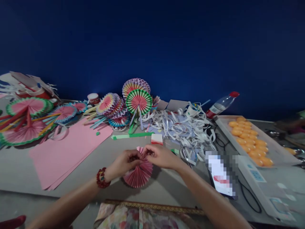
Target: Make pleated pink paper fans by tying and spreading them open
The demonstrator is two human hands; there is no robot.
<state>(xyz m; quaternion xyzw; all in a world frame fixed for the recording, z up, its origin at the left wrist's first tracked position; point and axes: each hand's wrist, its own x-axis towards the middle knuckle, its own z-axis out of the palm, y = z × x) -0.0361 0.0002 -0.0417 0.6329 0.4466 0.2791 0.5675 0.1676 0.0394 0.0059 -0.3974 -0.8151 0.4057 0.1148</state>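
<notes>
A round pleated pink paper fan (138, 175) is held just above the grey table, spread into a near circle. My left hand (126, 162), with a red beaded bracelet at the wrist, pinches its upper left edge. From the other side my right hand (162, 156) has its fingers closed at the fan's top, close to the left fingertips. What lies right between the fingertips is too small to make out. Just beyond the hands sits a small red and white block (156, 139), and a green paper strip (133, 135) lies to its left.
Pink paper sheets (69, 152) lie at left, near finished fans (28, 111). More fans (139, 101) stand at the back. Curled white paper strips (176, 124) heap up behind my right hand. A phone (221, 175), a tilted bottle (221, 105) and a tray (276, 156) of orange egg-shaped pieces are rightward.
</notes>
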